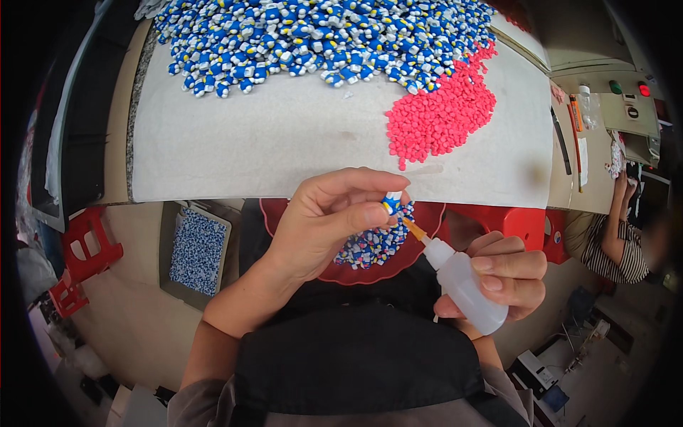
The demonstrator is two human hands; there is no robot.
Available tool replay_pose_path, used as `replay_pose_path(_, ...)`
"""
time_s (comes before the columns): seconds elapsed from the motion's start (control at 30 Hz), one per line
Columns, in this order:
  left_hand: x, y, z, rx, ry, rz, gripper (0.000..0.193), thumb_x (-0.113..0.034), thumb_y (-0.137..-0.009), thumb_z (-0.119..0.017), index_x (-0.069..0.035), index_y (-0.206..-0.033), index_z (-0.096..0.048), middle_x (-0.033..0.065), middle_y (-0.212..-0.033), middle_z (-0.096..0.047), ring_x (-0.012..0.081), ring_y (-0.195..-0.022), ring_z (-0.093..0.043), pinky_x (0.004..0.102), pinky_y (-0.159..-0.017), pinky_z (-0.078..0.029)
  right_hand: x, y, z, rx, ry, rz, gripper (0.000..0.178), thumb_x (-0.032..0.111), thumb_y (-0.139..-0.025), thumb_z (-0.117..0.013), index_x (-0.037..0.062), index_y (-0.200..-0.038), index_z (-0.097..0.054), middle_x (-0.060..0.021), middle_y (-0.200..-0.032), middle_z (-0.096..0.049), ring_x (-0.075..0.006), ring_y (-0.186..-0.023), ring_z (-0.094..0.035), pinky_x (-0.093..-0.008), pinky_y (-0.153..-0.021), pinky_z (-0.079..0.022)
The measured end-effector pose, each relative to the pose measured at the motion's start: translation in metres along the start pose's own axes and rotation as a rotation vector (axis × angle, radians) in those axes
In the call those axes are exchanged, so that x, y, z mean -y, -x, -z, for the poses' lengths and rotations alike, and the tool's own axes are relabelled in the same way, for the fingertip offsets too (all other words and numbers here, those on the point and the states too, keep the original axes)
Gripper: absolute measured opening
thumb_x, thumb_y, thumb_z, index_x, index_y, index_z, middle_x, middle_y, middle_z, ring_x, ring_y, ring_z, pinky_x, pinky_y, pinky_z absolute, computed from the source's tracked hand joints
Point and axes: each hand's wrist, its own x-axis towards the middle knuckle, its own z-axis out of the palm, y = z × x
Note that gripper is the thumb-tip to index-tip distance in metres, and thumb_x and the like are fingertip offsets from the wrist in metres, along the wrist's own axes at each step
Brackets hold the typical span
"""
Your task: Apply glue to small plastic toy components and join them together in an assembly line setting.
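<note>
Between the thumb and fingers of my left hand (338,213) is a small blue-and-white figurine (392,201). My right hand (509,274) is wrapped round a white squeeze bottle (471,290), tilted so that its orange-brown nozzle (415,229) points at the figurine. The tip is very close to the piece; whether it touches, I cannot tell. Below both hands, a red bowl (348,280) with a wavy rim holds many small blue, white and pink pieces (366,248).
Blue, white and yellow figurines (327,39) are heaped across the far side of the white-covered table (256,142). Small pink pieces (445,114) lie beside them. A crate (198,250) of similar pieces stands lower left, near a red stool (91,242). Another person (617,245) sits at right.
</note>
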Motion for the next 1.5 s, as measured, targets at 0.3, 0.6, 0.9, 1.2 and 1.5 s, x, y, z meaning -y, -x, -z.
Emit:
replay_pose_path(0.3,-0.009,-0.001,0.014,-0.097,0.037,-0.123,0.030,-0.006,-0.079,-0.055,0.002,-0.108,-0.050,0.0113,-0.095,-0.057,0.0126,-0.078,-0.054,0.0237,-0.072,-0.043,-0.026,0.003,0.027,-0.191,-0.034,0.006,0.042,0.011,-0.063,-0.073,0.0061,-0.090,-0.041,-0.0105,-0.087,-0.046,-0.0179,-0.062,-0.051,-0.0272,-0.050,-0.046)
replay_pose_path(0.6,-0.016,0.002,0.019,-0.159,-0.024,-0.238,0.031,-0.007,-0.079,-0.055,0.002,-0.108,-0.049,0.0134,-0.097,-0.055,0.0141,-0.079,-0.053,0.0248,-0.071,-0.043,-0.076,-0.013,0.028,0.135,0.156,-0.209,0.025,-0.010,-0.058,-0.061,0.0012,-0.077,-0.049,-0.0097,-0.080,-0.051,-0.0204,-0.070,-0.055,-0.0280,-0.058,-0.045)
replay_pose_path(0.9,-0.018,0.000,0.017,-0.165,-0.063,-0.217,0.031,-0.006,-0.079,-0.055,0.002,-0.108,-0.050,0.0132,-0.096,-0.056,0.0135,-0.078,-0.053,0.0244,-0.071,-0.043,-0.085,-0.022,0.018,0.240,0.628,-0.024,0.019,0.000,-0.058,-0.067,0.0034,-0.075,-0.060,-0.0076,-0.074,-0.055,-0.0210,-0.066,-0.055,-0.0297,-0.055,-0.045)
replay_pose_path(1.2,-0.010,-0.003,0.012,-0.066,0.017,-0.116,0.029,-0.005,-0.078,-0.055,0.002,-0.106,-0.051,0.0122,-0.095,-0.057,0.0122,-0.082,-0.055,0.0241,-0.073,-0.044,-0.068,-0.026,0.014,0.116,0.392,-0.265,0.012,-0.004,-0.063,-0.064,0.0003,-0.073,-0.058,-0.0080,-0.071,-0.055,-0.0181,-0.065,-0.054,-0.0263,-0.057,-0.042)
replay_pose_path(1.5,0.005,-0.003,-0.004,-0.025,-0.021,0.006,0.026,-0.003,-0.075,-0.058,0.003,-0.100,-0.053,0.0126,-0.093,-0.058,0.0141,-0.080,-0.056,0.0248,-0.073,-0.045,-0.041,-0.015,-0.015,0.081,-0.503,-0.569,0.011,-0.004,-0.065,-0.063,0.0006,-0.074,-0.059,-0.0071,-0.075,-0.054,-0.0142,-0.070,-0.050,-0.0249,-0.063,-0.039)
